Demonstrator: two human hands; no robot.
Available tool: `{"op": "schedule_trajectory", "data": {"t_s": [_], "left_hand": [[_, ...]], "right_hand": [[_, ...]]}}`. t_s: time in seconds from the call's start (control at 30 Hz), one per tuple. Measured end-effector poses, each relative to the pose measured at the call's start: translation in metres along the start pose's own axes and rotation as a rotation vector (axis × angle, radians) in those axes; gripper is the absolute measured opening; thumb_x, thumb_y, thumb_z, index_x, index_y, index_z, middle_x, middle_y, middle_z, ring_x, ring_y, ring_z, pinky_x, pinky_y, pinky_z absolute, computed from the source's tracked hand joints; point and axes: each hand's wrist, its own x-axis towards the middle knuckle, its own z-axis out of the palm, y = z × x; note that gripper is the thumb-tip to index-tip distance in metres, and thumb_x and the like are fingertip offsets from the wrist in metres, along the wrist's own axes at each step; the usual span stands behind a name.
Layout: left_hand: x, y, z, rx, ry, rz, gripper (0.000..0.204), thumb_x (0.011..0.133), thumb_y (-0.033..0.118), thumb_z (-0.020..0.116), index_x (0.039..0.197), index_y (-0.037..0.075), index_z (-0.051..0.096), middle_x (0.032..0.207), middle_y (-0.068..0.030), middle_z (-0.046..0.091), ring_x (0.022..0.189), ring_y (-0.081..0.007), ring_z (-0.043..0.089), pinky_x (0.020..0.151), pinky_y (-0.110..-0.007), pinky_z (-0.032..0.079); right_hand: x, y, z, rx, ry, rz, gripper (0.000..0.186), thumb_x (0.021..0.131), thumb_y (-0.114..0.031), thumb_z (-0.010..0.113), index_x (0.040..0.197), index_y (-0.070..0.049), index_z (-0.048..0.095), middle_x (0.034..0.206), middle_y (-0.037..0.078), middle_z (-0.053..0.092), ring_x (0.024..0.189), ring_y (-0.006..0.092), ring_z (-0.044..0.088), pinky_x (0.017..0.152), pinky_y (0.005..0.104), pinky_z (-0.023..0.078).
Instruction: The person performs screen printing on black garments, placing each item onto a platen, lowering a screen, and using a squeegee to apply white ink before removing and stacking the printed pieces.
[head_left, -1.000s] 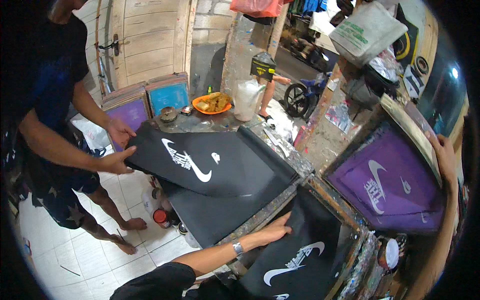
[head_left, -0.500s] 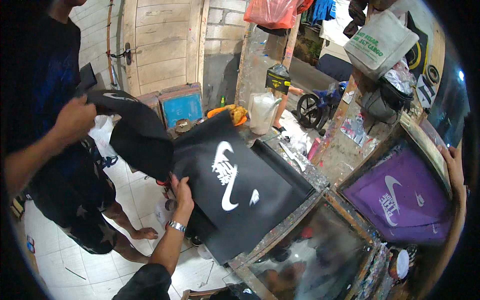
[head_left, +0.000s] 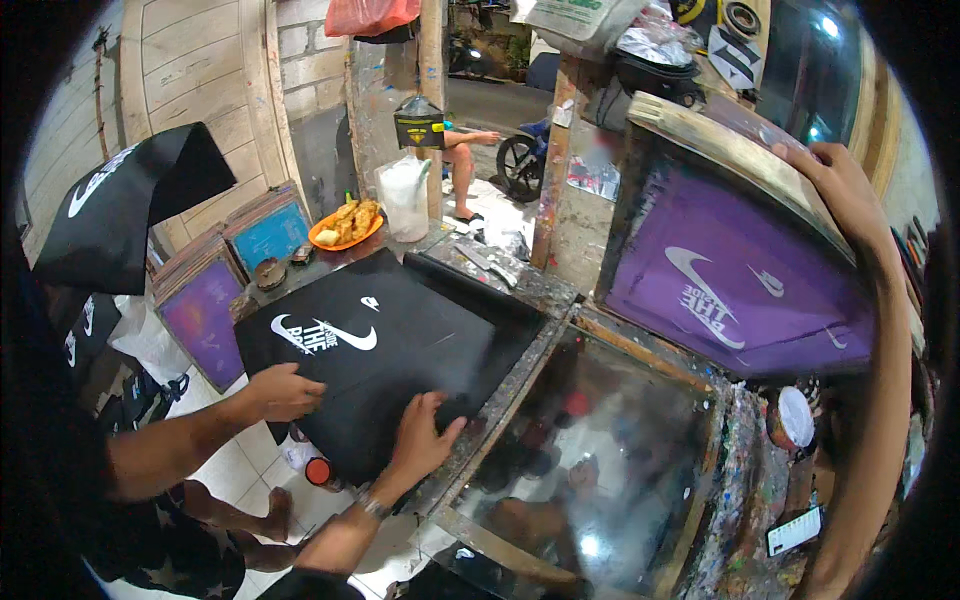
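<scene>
Here, the person's left hand, wearing a silver watch at the wrist, reaches over the near edge of a printed black sheet, its fingers spread and thumb well apart; whether the fingertips touch the material cannot be told. The right hand is raised at the far right, its fingers hooked over the upper wooden edge of a purple-meshed screen-printing frame, which stands tilted up behind a dark glass printing bed. The mesh bears a large hooked tick with lettering, and smaller marks beside it. The printed black sheet lies face up on the bench just left of the bed, with more dark material under it and a dark roll-like fold along its far right side; its own print is a white tick with lettering and a small white mark. A co-worker's hand hovers near its left edge, fingers loosely curled, contact unclear. At the upper left, another black sheet with white printing hangs bent over in the air, its support hidden. Beyond the bench sheet are an orange plate of fried food and a translucent plastic container; an open paint tub sits below the raised frame.
</scene>
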Motion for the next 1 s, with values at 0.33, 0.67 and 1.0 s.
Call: {"op": "schedule_trajectory", "data": {"t_s": [0.33,0.67,1.0], "left_hand": [[0.061,-0.012,0.052,0.600,-0.229,0.238,0.033,0.086,0.025,0.075,0.104,-0.001,0.065,0.107,-0.0185,0.065,0.099,-0.0403,0.064,0.083,-0.049,0.056],[0.057,0.008,0.055,0.724,-0.235,0.209,0.032,0.087,0.024,0.072,0.104,-0.002,0.065,0.105,-0.0195,0.067,0.095,-0.0369,0.069,0.079,-0.045,0.059],[0.069,-0.023,0.048,0.562,-0.133,0.141,0.031,0.093,0.014,0.063,0.115,-0.003,0.049,0.091,-0.0300,0.068,0.077,-0.0479,0.068,0.070,-0.053,0.057]], "right_hand": [[0.007,0.008,0.001,-0.055,0.055,-0.063,0.087,0.075,-0.075,0.064,0.093,0.010,0.075,0.088,0.029,0.072,0.088,0.0380,0.073,0.083,0.0417,0.053],[0.008,0.013,0.001,-0.065,0.040,-0.095,0.083,0.078,-0.072,0.065,0.089,0.010,0.075,0.086,0.031,0.071,0.087,0.0415,0.073,0.084,0.0429,0.054],[0.004,0.005,0.001,-0.067,-0.001,-0.058,0.086,0.078,-0.074,0.062,0.094,0.010,0.075,0.091,0.032,0.071,0.091,0.0429,0.072,0.087,0.0436,0.053]]}}
